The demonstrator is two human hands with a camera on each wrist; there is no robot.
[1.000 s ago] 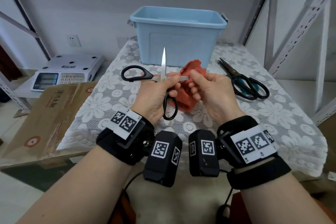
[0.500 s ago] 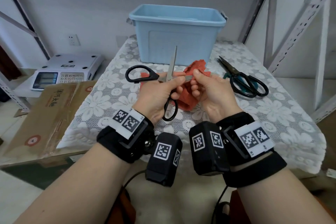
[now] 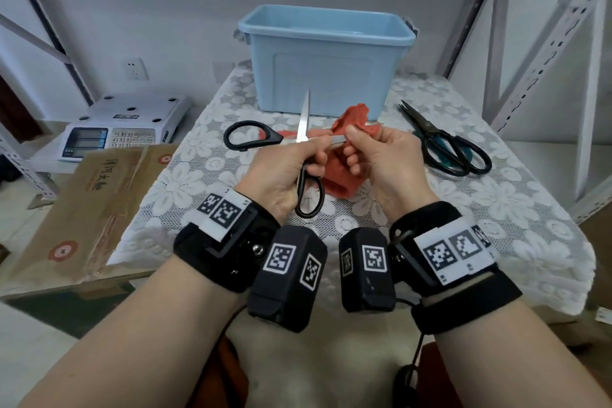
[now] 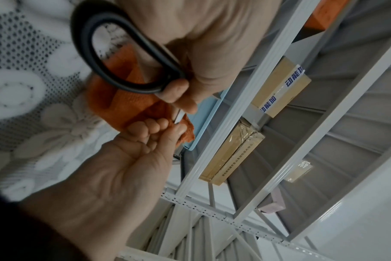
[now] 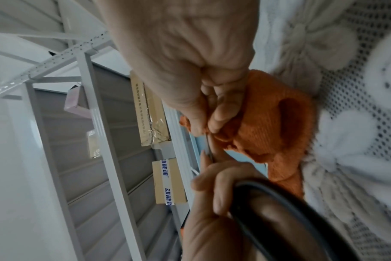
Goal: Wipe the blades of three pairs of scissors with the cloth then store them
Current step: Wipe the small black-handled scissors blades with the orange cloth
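Scale [image 3: 122, 129] sits off to the far left on a low shelf, a flattened cardboard box [image 3: 86, 209] leaning beside it against the lace-covered table [image 3: 496, 202]. Moving in, the left hand [image 3: 281, 172] has its fingers wrapped around the black-handled scissors [image 3: 303, 129], gripping them near the pivot above the table. They are spread wide open: one blade points straight up, one handle loop juts out left, the other loop hangs down below the palm. Second blade runs sideways to the right, into the red cloth [image 3: 341, 175]. Right hand [image 3: 381, 159] pinches that cloth around the blade, thumb on top, fingers curled underneath. Behind both hands, the blue bin [image 3: 326, 60] stands at the back of the table. Further right, a dark pair of scissors [image 3: 443, 142] lies flat on the lace, blades closed, well apart from the hands.
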